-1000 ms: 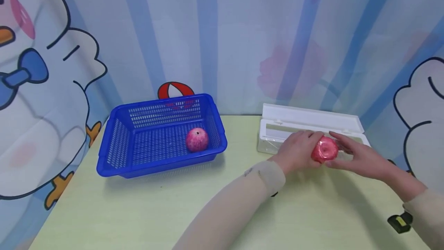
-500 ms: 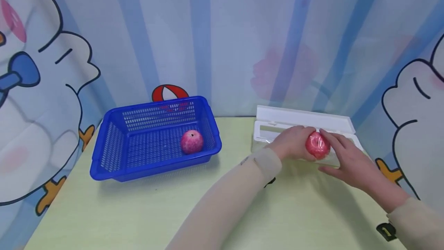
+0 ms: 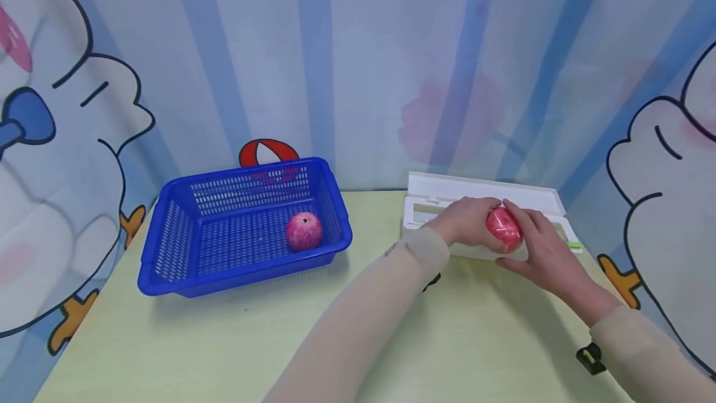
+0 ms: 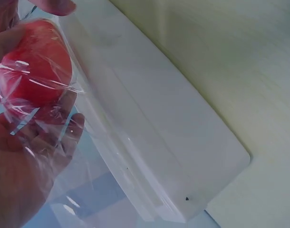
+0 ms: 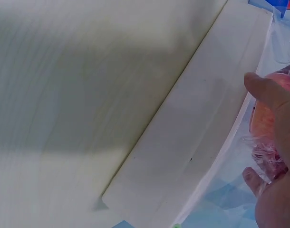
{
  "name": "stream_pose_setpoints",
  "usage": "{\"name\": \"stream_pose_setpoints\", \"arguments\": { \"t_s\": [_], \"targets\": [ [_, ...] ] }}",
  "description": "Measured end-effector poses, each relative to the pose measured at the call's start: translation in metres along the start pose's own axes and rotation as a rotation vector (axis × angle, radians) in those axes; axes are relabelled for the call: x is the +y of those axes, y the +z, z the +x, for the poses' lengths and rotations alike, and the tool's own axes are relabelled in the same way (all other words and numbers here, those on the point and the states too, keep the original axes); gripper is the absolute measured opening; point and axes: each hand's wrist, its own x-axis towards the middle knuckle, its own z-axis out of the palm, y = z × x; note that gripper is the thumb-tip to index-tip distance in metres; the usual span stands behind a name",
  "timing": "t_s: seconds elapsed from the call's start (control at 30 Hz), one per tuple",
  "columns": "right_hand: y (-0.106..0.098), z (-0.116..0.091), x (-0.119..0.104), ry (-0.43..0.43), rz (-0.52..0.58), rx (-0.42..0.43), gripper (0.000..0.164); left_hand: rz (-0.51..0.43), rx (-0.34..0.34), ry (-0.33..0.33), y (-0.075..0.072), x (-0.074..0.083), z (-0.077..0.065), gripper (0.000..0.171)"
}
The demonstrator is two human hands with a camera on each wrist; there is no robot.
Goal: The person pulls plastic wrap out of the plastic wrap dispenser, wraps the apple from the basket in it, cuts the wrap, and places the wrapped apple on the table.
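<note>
A red apple (image 3: 503, 229), wrapped in clear plastic film (image 4: 59, 88), is up between both hands. My left hand (image 3: 468, 222) holds it from the left, fingers curled round its side. From the right, my right hand (image 3: 545, 257) grips it, fingers over the top and thumb lower down. In the left wrist view the film is wrinkled and shiny over the apple and trails down across the fingers. Right behind the hands is a long white film dispenser box (image 3: 475, 252), its lid (image 3: 492, 191) raised; the hands hide its middle.
A blue plastic basket (image 3: 246, 271) stands on the left of the pale table (image 3: 279, 341), with one pink-red apple (image 3: 304, 231) in its right side. A printed curtain (image 3: 363, 79) hangs behind the table.
The apple has turned between the hands, and its dimple no longer faces the head camera. My right thumb has come away from its lower side. The whole head view has shifted slightly.
</note>
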Motion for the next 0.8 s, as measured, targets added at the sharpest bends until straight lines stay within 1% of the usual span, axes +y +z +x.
{"name": "stream_pose_setpoints", "arguments": {
  "t_s": [0.13, 0.27, 0.37, 0.43, 0.57, 0.7, 0.8],
  "targets": [
    [0.000, 0.005, 0.004, 0.028, 0.023, -0.029, 0.109, -0.035, 0.007, -0.020, -0.002, -0.002, -0.001, 0.075],
    [-0.001, 0.009, 0.008, 0.038, 0.069, -0.051, 0.105, -0.074, 0.005, -0.043, -0.003, -0.002, -0.004, 0.078],
    [-0.001, 0.010, 0.012, 0.021, 0.096, -0.048, 0.103, -0.045, -0.008, -0.060, -0.005, 0.000, -0.007, 0.085],
    [-0.001, 0.011, 0.013, 0.017, 0.104, -0.045, 0.102, 0.009, -0.015, -0.077, -0.006, 0.003, -0.009, 0.092],
    [-0.001, 0.013, 0.015, 0.036, 0.122, -0.057, 0.101, 0.180, 0.000, -0.112, -0.006, 0.008, -0.011, 0.107],
    [-0.004, 0.015, 0.014, 0.069, 0.144, -0.083, 0.101, 0.383, 0.050, -0.085, -0.002, 0.007, -0.013, 0.112],
    [-0.005, 0.017, 0.014, 0.080, 0.153, -0.098, 0.101, 0.505, 0.110, -0.042, 0.005, 0.004, -0.016, 0.110]
  ]
}}
